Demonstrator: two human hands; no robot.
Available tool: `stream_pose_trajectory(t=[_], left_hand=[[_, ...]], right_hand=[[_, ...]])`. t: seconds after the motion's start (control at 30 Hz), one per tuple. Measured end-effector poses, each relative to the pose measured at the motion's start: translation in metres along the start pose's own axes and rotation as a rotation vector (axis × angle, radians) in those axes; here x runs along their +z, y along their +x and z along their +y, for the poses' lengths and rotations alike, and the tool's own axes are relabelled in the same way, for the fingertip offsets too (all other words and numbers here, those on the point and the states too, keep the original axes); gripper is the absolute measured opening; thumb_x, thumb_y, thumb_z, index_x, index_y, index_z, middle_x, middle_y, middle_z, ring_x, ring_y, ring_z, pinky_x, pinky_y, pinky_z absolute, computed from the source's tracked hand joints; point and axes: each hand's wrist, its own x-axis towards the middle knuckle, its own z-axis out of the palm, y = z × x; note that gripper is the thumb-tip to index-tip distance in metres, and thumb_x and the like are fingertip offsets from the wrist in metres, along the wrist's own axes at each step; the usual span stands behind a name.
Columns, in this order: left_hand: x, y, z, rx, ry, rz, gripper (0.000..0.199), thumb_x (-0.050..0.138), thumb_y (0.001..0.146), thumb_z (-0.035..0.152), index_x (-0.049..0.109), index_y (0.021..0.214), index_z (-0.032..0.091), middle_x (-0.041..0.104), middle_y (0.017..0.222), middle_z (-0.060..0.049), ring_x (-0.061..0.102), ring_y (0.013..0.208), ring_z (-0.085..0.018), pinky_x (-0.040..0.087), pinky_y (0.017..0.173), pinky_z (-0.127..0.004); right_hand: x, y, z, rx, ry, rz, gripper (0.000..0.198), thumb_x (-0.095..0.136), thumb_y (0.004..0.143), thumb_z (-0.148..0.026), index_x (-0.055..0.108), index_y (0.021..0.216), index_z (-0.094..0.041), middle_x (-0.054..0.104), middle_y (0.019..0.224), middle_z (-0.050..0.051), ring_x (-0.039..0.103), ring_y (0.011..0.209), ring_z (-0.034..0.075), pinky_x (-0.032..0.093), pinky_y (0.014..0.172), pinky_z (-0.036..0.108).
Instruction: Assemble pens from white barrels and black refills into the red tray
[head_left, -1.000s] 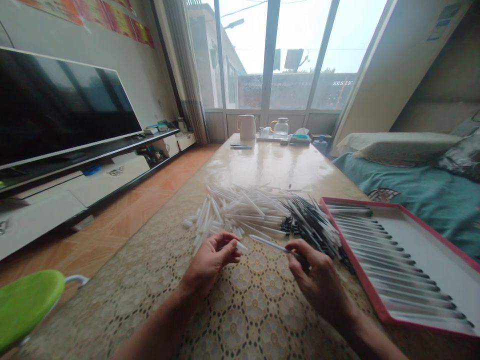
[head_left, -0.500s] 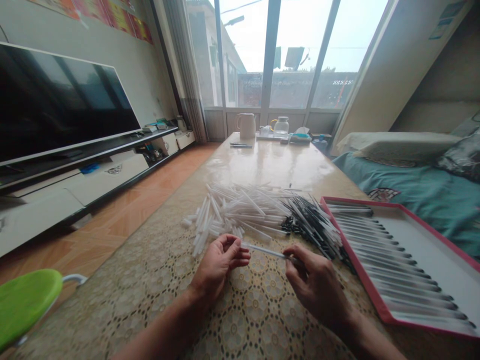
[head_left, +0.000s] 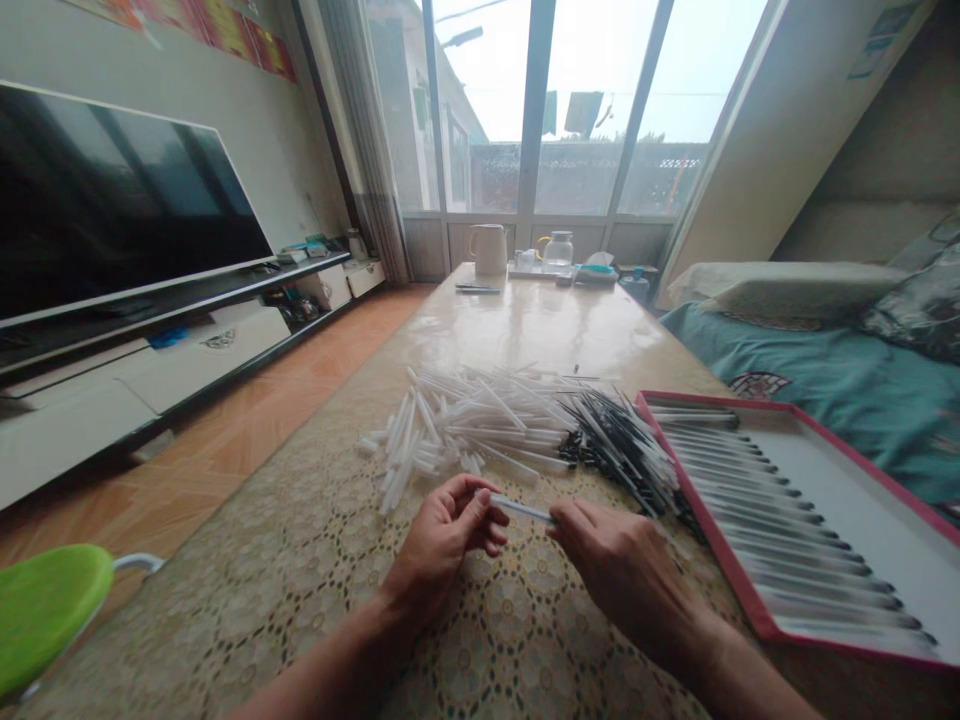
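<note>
My left hand [head_left: 457, 525] pinches one end of a slim pale pen-like tube [head_left: 521, 507] between thumb and fingers. My right hand [head_left: 619, 555] is closed around the tube's other end and hides it. The tube lies nearly level between both hands, just above the patterned tabletop [head_left: 510, 630]. Behind it spreads a loose pile of translucent white tubes [head_left: 480, 415]. To the right of these lies a pile of thin black sticks [head_left: 615, 445], some with pale parts. An open red-rimmed box [head_left: 731, 565] holds a row of clear tubes with black ends [head_left: 802, 530].
On the table's far end stand a beige jug [head_left: 489, 250], a glass pitcher [head_left: 558, 253] and a tissue pack [head_left: 596, 272]. A green stool [head_left: 56, 610] is at the lower left. A bed or sofa with a teal cover [head_left: 795, 355] borders the right side.
My right hand has moved left toward my left hand and turned knuckles up, so less of the tube shows between them. The view has shifted slightly.
</note>
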Motion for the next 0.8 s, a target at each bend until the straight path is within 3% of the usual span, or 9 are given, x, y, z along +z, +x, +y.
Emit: stream_pose_trajectory(t=[0.17, 0.33, 0.57, 0.8], left_hand=[[0.003, -0.003, -0.005, 0.023, -0.002, -0.047, 0.021, 0.061, 0.081, 0.034, 0.055, 0.086, 0.014, 0.063, 0.064, 0.001, 0.054, 0.048, -0.006, 0.038, 0.042, -0.015], [0.007, -0.007, -0.005, 0.039, 0.032, -0.01, 0.021, 0.062, 0.08, 0.033, 0.055, 0.085, 0.014, 0.062, 0.061, 0.002, 0.05, 0.047, -0.005, 0.034, 0.042, -0.014], [0.01, -0.01, -0.004, 0.078, 0.072, -0.02, 0.02, 0.062, 0.08, 0.034, 0.055, 0.082, 0.015, 0.061, 0.059, 0.001, 0.05, 0.046, -0.006, 0.037, 0.043, -0.016], [0.012, -0.011, -0.004, 0.137, 0.096, -0.049, 0.023, 0.062, 0.08, 0.036, 0.055, 0.082, 0.015, 0.061, 0.06, 0.001, 0.053, 0.047, -0.008, 0.04, 0.044, -0.018]], right_hand=[[0.0, 0.0, -0.006, -0.015, 0.005, 0.046, 0.019, 0.04, 0.093, -0.025, 0.05, 0.077, -0.022, 0.056, 0.065, -0.001, 0.05, 0.056, 0.014, 0.021, 0.053, 0.028], [0.004, -0.002, -0.007, 0.077, 0.1, -0.021, 0.022, 0.04, 0.093, -0.026, 0.051, 0.075, -0.021, 0.057, 0.063, -0.001, 0.049, 0.053, 0.013, 0.02, 0.052, 0.027], [0.004, -0.003, -0.004, 0.262, 0.478, -0.181, 0.029, 0.04, 0.093, -0.034, 0.056, 0.074, -0.018, 0.058, 0.062, -0.001, 0.052, 0.058, 0.012, 0.029, 0.056, 0.024], [-0.002, 0.004, -0.001, 0.32, 0.725, -0.288, 0.036, 0.041, 0.09, -0.037, 0.061, 0.069, -0.017, 0.052, 0.059, -0.001, 0.048, 0.058, 0.011, 0.034, 0.055, 0.022]])
